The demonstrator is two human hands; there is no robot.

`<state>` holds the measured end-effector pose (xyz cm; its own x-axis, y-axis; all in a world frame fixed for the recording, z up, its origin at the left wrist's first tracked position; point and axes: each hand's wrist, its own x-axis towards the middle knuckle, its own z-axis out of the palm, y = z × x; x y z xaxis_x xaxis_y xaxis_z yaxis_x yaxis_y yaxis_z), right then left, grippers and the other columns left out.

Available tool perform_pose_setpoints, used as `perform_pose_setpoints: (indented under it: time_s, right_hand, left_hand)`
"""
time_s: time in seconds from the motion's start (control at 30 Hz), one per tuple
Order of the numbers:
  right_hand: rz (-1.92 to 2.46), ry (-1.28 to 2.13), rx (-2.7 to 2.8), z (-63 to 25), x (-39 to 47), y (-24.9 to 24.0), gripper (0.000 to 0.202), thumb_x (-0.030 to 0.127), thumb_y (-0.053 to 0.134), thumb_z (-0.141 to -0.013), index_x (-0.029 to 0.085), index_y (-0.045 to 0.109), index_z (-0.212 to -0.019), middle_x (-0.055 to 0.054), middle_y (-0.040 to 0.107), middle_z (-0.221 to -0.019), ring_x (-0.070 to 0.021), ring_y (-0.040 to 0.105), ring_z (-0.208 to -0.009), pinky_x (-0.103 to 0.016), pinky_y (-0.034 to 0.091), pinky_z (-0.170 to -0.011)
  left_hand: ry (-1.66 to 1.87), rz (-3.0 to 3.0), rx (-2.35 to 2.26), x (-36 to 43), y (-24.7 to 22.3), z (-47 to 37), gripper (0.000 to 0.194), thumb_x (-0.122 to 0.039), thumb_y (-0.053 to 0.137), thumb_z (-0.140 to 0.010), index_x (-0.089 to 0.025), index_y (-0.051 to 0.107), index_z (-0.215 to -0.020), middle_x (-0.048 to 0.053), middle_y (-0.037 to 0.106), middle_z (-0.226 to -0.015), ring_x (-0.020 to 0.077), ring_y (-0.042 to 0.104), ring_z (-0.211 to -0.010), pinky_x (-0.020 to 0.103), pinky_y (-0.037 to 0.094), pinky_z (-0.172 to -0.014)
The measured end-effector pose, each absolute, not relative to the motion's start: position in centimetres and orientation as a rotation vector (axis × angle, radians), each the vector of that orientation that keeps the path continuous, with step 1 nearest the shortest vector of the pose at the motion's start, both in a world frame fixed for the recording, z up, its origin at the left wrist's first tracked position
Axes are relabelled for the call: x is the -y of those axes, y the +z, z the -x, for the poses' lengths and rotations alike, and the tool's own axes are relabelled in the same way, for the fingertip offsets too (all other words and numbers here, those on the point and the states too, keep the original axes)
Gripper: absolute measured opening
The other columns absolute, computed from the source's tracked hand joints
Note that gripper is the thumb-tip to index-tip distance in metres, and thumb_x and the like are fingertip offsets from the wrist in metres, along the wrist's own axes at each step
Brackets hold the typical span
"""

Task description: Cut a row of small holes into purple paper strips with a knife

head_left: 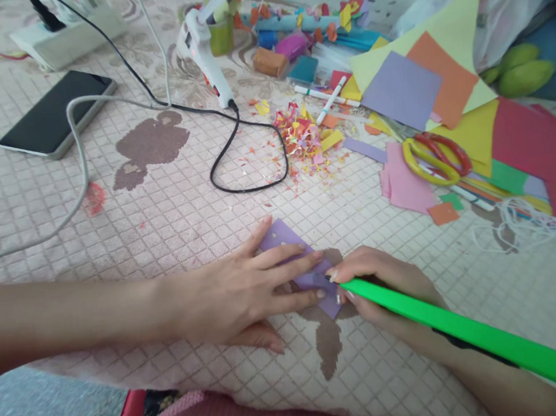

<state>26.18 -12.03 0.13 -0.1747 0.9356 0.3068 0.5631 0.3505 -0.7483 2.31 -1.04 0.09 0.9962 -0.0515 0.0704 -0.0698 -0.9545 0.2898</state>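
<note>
A small purple paper piece (pixel 280 232) with a few pale spots or holes lies on the patterned cloth. My left hand (pixel 247 290) rests palm down across it, fingers spread, pressing it flat. My right hand (pixel 384 276) grips a long bright green tool (pixel 449 322) close to its narrow dark tip. That tip touches the paper, or hovers just over it, between the left fingertips and the right fingers. The green body runs back over the right wrist to the lower right; whether it is a cutter or another tool I cannot tell.
Beyond the hands are paper scraps (pixel 300 136), a white glue gun (pixel 205 57) with a looping black cord, and a phone (pixel 57 115). To the right lie scissors (pixel 434 158), coloured sheets (pixel 402 89) and white string (pixel 528 221). A power strip (pixel 66 41) stands far left.
</note>
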Motion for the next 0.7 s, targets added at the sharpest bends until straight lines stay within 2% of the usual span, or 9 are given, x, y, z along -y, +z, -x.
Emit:
perform_pose_setpoints:
  time_s: [0.1,0.2,0.47,0.7]
  right_hand:
    - [1.323,0.619,1.854,-26.2,12.1,0.1,0.020,0.005,0.059,-0.085,0.024,0.065,-0.092,0.003,0.069,-0.079,-0.0081,0.066,-0.072,-0.019,0.054,-0.069]
    - [1.328,0.614,1.866,-26.3,12.2,-0.1,0.020,0.005,0.060,-0.085,0.024,0.065,-0.092,0.003,0.070,-0.079,-0.0086,0.067,-0.073,-0.019,0.055,-0.069]
    - [1.310,0.560,1.862,-26.2,12.0,-0.2,0.019,0.007,0.057,-0.085,0.024,0.063,-0.090,0.003,0.069,-0.075,-0.0104,0.067,-0.067,-0.022,0.055,-0.062]
    - [1.290,0.628,1.804,-26.1,12.0,-0.5,0.018,0.008,0.057,-0.088,0.025,0.064,-0.092,0.004,0.068,-0.069,-0.0116,0.066,-0.062,-0.025,0.055,-0.060]
  left_hand:
    - [0.092,-2.811,0.109,0.9,0.2,-2.4,0.067,-0.054,0.057,-0.095,-0.021,0.041,-0.152,0.015,0.019,-0.166,0.0321,0.029,-0.152,0.066,-0.001,-0.122]
    - [0.076,-2.821,0.092,1.2,0.3,-2.5,0.067,-0.054,0.059,-0.094,-0.022,0.042,-0.150,0.016,0.021,-0.165,0.0317,0.027,-0.152,0.066,-0.003,-0.121]
    - [0.097,-2.909,0.014,1.9,0.6,-2.4,0.069,-0.058,0.062,-0.091,-0.023,0.046,-0.149,0.016,0.032,-0.162,0.0310,0.037,-0.148,0.064,-0.005,-0.123]
    - [0.070,-2.883,0.022,1.4,0.9,-2.4,0.068,-0.057,0.058,-0.094,-0.023,0.043,-0.151,0.015,0.031,-0.162,0.0309,0.038,-0.147,0.064,-0.003,-0.123]
